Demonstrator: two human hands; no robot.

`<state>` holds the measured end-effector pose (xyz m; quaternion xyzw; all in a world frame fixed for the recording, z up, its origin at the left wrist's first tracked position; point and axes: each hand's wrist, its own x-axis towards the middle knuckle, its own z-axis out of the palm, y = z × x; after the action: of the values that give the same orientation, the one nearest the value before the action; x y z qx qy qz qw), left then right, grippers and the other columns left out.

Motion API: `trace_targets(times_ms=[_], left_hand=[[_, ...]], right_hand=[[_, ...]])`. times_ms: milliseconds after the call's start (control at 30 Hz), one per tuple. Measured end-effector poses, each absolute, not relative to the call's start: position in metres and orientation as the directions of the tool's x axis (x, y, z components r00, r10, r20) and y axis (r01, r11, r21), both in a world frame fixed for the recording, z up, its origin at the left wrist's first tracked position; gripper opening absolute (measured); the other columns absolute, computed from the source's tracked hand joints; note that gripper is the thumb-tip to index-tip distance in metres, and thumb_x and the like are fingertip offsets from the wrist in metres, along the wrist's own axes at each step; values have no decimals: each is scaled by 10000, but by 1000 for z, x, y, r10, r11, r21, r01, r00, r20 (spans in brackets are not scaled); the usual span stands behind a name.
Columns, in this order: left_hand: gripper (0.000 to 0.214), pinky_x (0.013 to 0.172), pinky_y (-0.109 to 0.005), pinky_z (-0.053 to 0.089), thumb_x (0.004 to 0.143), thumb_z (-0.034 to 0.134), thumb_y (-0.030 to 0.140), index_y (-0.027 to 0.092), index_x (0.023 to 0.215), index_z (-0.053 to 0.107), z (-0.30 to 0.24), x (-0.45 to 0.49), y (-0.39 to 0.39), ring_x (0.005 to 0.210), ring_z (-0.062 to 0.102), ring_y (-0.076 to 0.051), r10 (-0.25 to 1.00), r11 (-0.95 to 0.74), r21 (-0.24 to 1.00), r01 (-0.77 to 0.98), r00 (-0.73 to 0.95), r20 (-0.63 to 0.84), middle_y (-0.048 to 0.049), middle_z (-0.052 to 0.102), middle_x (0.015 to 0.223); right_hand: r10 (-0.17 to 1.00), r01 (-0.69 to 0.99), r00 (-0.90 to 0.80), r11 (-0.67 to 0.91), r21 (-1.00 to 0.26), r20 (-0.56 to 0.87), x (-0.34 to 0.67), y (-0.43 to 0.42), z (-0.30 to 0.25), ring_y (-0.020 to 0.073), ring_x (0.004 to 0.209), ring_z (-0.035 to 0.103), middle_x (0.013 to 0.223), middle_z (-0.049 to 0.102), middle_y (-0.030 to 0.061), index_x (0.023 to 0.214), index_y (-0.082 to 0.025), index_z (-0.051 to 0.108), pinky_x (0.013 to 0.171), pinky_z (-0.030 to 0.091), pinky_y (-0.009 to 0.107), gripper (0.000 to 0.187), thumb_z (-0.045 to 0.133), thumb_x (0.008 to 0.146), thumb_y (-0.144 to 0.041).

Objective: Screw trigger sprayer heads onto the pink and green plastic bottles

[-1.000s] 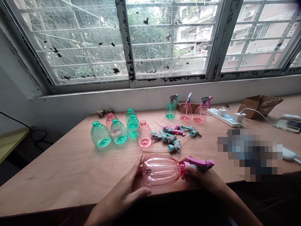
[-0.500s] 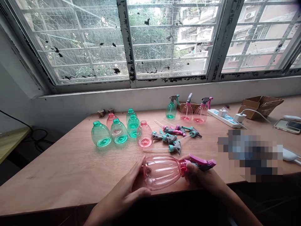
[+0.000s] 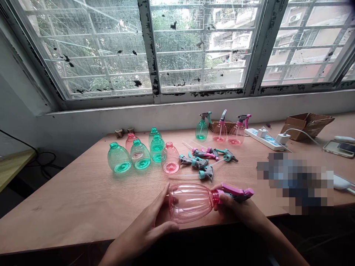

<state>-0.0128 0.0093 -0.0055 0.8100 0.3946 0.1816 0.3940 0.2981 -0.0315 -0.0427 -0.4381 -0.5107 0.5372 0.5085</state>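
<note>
A clear pink spray bottle [image 3: 190, 203] lies on its side above the table's front edge, its neck to the right. My left hand [image 3: 154, 218] is closed around the base end, thumb below and fingers behind. My right hand [image 3: 230, 203] grips the neck end, where a pink and grey trigger spray head [image 3: 238, 191] sits at the bottle's mouth. How far the head is screwed on I cannot tell. Just beyond lie several loose spray heads [image 3: 205, 173] with thin tubes. Left of them stand several open-necked green bottles [image 3: 119, 159] and pink bottles [image 3: 170, 160].
At the back stand three bottles with spray heads, one a green spray bottle [image 3: 202, 129]. Right of them are a white power strip [image 3: 264, 138] with plugs, a cardboard box [image 3: 298, 125] and a phone [image 3: 346, 147]. A blurred patch [image 3: 296, 181] covers part of the right side.
My right hand and the spray head have shifted very slightly to the left. The bottle stays almost in place between both hands, and everything else is still.
</note>
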Motion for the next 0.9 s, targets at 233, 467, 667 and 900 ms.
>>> trace_targets(times_ms=[233, 467, 667, 900], left_hand=[[854, 1279, -482, 195, 925, 693, 444, 330, 1608, 193, -11, -13, 13, 1544, 241, -299, 800, -390, 773, 501, 600, 14, -19, 287, 1675], [855, 1230, -464, 350, 952, 674, 380, 377, 1609, 126, -15, -12, 14, 1476, 400, -296, 735, -423, 837, 347, 672, 93, -26, 296, 1673], [917, 1266, -494, 247, 945, 677, 280, 390, 1610, 54, -20, -13, 15, 1542, 246, -297, 742, -471, 792, 387, 660, 119, -3, 171, 1708], [764, 1252, -489, 282, 1004, 567, 313, 395, 1607, 107, -19, -13, 13, 1521, 307, -295, 739, -487, 777, 398, 663, 123, 3, 203, 1701]], right_hand=[[989, -89, -112, 86, -992, 96, 300, -30, -45, 165, 575, 660, 762, 717, 20, 1054, -189, 696, 530, 467, 268, 414, 653, 916, -576], [985, -55, -126, 111, -992, 118, 300, -29, -44, 165, 545, 642, 709, 718, 30, 1039, -171, 705, 541, 472, 282, 444, 617, 932, -594], [991, -104, -106, 70, -992, 81, 296, -32, -39, 168, 562, 648, 715, 709, 11, 1098, -182, 668, 537, 480, 273, 476, 673, 884, -607], [997, -80, -71, 23, -997, 28, 297, -33, -39, 158, 566, 646, 720, 735, 9, 936, -194, 658, 523, 484, 254, 405, 741, 830, -576]])
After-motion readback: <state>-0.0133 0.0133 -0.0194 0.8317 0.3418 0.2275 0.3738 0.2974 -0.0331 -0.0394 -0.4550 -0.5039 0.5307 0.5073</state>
